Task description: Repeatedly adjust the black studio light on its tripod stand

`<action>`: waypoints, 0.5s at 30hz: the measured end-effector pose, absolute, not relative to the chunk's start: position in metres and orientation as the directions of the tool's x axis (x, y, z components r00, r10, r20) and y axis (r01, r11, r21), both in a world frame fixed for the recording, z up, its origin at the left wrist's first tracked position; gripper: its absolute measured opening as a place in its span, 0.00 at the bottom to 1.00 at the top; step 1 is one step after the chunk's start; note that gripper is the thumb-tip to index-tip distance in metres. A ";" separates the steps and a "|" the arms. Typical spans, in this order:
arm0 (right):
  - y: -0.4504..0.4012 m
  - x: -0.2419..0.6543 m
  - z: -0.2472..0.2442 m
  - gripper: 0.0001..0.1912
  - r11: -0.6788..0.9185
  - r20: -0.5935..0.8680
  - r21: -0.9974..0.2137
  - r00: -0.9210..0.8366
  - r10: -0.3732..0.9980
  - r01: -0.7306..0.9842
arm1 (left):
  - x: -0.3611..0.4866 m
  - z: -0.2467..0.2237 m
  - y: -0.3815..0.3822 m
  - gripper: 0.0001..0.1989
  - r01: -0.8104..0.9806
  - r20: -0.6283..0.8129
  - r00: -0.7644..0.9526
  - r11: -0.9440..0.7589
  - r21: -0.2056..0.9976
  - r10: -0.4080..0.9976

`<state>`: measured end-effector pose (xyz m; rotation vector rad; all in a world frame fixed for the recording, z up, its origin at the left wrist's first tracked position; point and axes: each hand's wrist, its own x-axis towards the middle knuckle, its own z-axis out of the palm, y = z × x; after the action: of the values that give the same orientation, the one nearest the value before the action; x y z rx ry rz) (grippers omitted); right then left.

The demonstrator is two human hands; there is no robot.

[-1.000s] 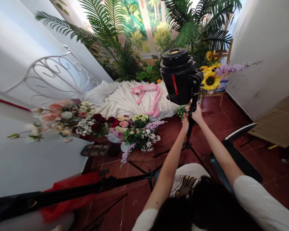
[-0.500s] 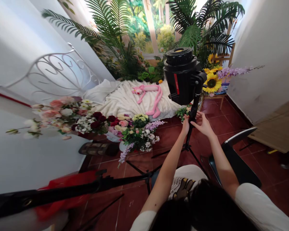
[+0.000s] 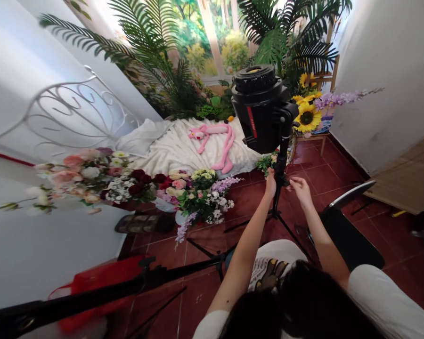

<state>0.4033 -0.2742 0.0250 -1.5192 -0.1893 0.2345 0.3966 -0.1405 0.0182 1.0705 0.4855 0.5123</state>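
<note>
A black studio light point(image 3: 261, 110) with a red label stripe sits on top of a black light stand point(image 3: 276, 202). My left hand point(image 3: 270, 183) is closed around the stand's pole just below the light, its fingers partly hidden behind the pole. On the other side, my right hand point(image 3: 301, 192) pinches a small black knob point(image 3: 285, 182) that sticks out from the pole. The fingertips cover the knob's outer end.
A pink plush toy point(image 3: 214, 132) lies on a cream blanket point(image 3: 176, 141). Artificial flowers point(image 3: 198, 193) stand before it. To the right is a black chair point(image 3: 353, 240). Another black pole point(image 3: 102, 289) crosses the lower left, above a red bag point(image 3: 106, 273).
My right hand's fingers have gone from spread beside the pole to pinched at the knob, slightly lower. My left hand stays on the pole. The view has shifted slightly.
</note>
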 end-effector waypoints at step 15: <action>-0.273 0.384 0.051 0.24 -0.360 0.309 -0.841 0.905 0.293 0.404 | 0.397 0.019 -0.141 0.26 -0.125 -0.154 0.795 0.407 0.905 0.587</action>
<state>0.3841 -0.2735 0.0515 -1.9693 -0.5067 -0.1257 0.3966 -0.1409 0.0188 1.0656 0.4965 0.4722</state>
